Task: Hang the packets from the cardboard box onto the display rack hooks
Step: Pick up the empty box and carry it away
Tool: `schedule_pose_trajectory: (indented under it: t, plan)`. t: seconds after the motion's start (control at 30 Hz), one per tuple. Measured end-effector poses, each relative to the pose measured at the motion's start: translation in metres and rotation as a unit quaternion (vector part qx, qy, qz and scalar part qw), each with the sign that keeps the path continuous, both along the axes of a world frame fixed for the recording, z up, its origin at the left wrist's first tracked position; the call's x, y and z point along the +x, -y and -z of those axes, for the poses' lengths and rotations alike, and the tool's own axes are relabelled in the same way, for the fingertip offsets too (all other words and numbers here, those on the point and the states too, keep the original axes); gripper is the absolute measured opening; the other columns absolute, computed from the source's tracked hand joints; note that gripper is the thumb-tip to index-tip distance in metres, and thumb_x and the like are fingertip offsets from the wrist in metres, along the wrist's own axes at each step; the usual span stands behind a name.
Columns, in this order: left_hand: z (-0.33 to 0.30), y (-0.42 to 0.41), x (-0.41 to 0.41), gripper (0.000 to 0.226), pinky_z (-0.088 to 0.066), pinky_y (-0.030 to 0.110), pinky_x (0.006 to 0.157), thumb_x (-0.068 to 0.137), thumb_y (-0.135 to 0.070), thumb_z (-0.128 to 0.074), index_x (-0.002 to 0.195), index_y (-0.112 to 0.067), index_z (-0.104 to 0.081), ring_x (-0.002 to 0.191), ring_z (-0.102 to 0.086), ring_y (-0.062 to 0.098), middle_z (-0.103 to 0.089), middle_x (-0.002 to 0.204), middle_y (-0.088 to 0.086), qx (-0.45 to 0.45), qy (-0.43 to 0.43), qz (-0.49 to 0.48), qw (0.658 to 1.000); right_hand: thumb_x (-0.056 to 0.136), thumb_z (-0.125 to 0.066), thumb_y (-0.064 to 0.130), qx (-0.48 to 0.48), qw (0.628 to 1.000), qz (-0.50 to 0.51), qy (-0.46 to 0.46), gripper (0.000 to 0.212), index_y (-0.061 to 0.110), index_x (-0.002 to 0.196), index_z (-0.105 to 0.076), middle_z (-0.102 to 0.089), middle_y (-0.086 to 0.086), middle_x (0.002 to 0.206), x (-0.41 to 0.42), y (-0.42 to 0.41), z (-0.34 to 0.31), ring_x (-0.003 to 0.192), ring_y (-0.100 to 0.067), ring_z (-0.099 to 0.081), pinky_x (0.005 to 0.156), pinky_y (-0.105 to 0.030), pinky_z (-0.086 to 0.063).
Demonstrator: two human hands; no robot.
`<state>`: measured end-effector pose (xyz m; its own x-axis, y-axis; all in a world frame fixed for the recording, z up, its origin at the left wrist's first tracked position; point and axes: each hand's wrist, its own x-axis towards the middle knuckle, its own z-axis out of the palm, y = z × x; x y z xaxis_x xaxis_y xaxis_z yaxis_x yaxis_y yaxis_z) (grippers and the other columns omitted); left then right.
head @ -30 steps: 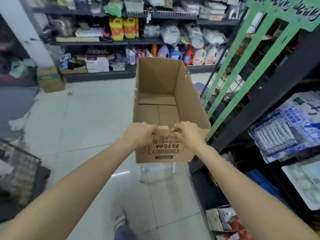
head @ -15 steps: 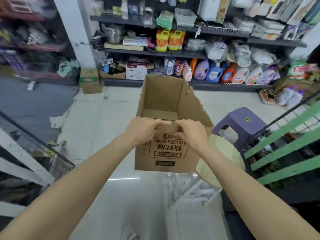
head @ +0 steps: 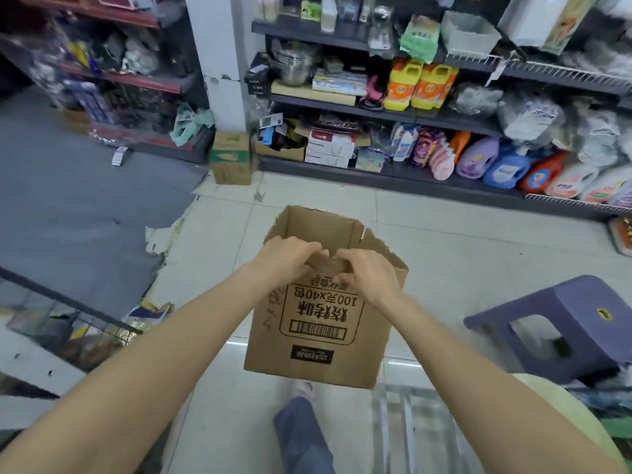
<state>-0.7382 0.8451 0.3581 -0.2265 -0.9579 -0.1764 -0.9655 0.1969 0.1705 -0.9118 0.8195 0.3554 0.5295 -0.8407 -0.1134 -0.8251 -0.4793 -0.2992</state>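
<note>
An open brown cardboard box (head: 318,333) with black print on its near side hangs above the tiled floor in the middle of the view. My left hand (head: 285,260) grips the near top edge of the box. Beside it, my right hand (head: 367,277) grips the same edge, fingers curled over the rim. No packets show in the part of the box's inside that I can see. The display rack is out of view.
A purple plastic stool (head: 561,323) stands on the floor at right, with a round pale stool top (head: 561,415) nearer me. Shelves of detergent bottles (head: 478,162) line the back. A small carton (head: 231,157) sits by the white pillar. A wire rack (head: 68,323) is at left.
The view has swung left, away from the green display rack and dark shelf at right. The box stays in both hands and now tilts away, showing less of its inside.
</note>
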Motion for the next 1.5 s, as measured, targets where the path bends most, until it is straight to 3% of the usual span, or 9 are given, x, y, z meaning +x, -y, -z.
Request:
schedule_pose_trajectory:
  t: [0.23,0.33,0.43,0.57,0.67,0.77,0.93,1.27,1.5]
  plan:
    - [0.034,0.144,0.096,0.038,-0.040,0.034,0.085,0.090,-0.034,-0.057,0.127,-0.030,-0.049,0.112,-0.056,0.023,-0.063,0.119,0.000,0.073,-0.002,-0.037,0.997,0.082,-0.070,0.029,0.096,0.995,-0.014,-0.002,0.039,0.018,0.117,-0.059,-0.064,-0.006,0.112,0.098,0.160,0.043,0.106,-0.024,-0.058,0.082,-0.035,-0.047]
    - [0.044,0.191,0.146,0.032,-0.043,0.034,0.081,0.090,-0.034,-0.058,0.120,-0.025,-0.052,0.109,-0.057,0.024,-0.064,0.116,0.003,0.103,-0.004,-0.072,0.992,0.082,-0.069,0.026,0.108,0.993,-0.023,-0.029,0.030,0.014,0.109,-0.060,-0.064,-0.007,0.109,0.139,0.225,0.059,0.105,-0.026,-0.058,0.082,-0.034,-0.046]
    - [0.059,0.233,0.199,0.024,-0.040,0.032,0.075,0.090,-0.035,-0.058,0.110,-0.023,-0.052,0.104,-0.059,0.024,-0.065,0.110,0.002,0.110,0.003,-0.096,0.989,0.087,-0.062,0.024,0.077,0.992,-0.057,-0.083,0.018,0.021,0.105,-0.059,-0.066,-0.001,0.108,0.184,0.277,0.072,0.107,-0.023,-0.057,0.080,-0.032,-0.034]
    - [0.074,0.298,0.280,0.014,-0.033,0.031,0.073,0.090,-0.031,-0.057,0.102,-0.027,-0.051,0.103,-0.059,0.022,-0.066,0.105,-0.002,0.098,0.010,-0.115,0.988,0.089,-0.059,0.018,0.100,0.990,-0.064,-0.071,0.014,0.021,0.102,-0.057,-0.064,-0.002,0.107,0.264,0.348,0.081,0.104,-0.025,-0.057,0.077,-0.032,-0.041]
    - [0.082,0.351,0.350,0.010,-0.035,0.034,0.080,0.089,-0.029,-0.056,0.094,-0.029,-0.047,0.103,-0.060,0.022,-0.066,0.103,-0.003,0.091,0.001,-0.134,0.987,0.089,-0.062,0.022,0.113,0.990,-0.069,-0.054,0.011,0.024,0.098,-0.057,-0.065,0.003,0.105,0.334,0.403,0.086,0.102,-0.021,-0.057,0.071,-0.029,-0.037]
    - [0.090,0.406,0.415,0.010,-0.040,0.035,0.085,0.090,-0.028,-0.055,0.097,-0.026,-0.049,0.102,-0.061,0.021,-0.066,0.102,-0.003,0.090,0.021,-0.142,0.985,0.089,-0.062,0.025,0.101,0.990,-0.086,-0.054,0.010,0.024,0.094,-0.055,-0.063,0.003,0.102,0.404,0.456,0.093,0.097,-0.020,-0.058,0.069,-0.028,-0.037]
    - [0.117,0.498,0.508,0.016,-0.043,0.031,0.074,0.091,-0.028,-0.053,0.107,-0.025,-0.053,0.099,-0.062,0.022,-0.066,0.105,-0.002,0.086,0.041,-0.165,0.982,0.091,-0.059,0.025,0.058,0.989,-0.120,-0.060,0.006,0.022,0.095,-0.055,-0.061,0.000,0.099,0.504,0.548,0.121,0.094,-0.021,-0.058,0.074,-0.034,-0.044]
    - [0.258,0.646,0.625,0.012,-0.045,0.033,0.065,0.095,-0.022,-0.048,0.106,-0.022,-0.051,0.085,-0.064,0.024,-0.066,0.099,0.000,0.062,0.094,-0.167,0.980,0.095,-0.049,0.017,0.003,0.979,-0.182,-0.095,0.008,0.022,0.099,-0.053,-0.050,0.001,0.087,0.630,0.703,0.257,0.088,-0.021,-0.054,0.062,-0.029,-0.035]
    - [0.364,0.700,0.669,0.022,-0.039,0.032,0.062,0.092,-0.025,-0.055,0.112,-0.018,-0.047,0.094,-0.064,0.025,-0.064,0.105,0.001,0.082,0.118,-0.159,0.977,0.087,-0.057,0.005,0.007,0.980,-0.152,-0.132,0.024,0.023,0.102,-0.051,-0.051,0.000,0.091,0.678,0.745,0.355,0.092,-0.021,-0.054,0.061,-0.031,-0.035]
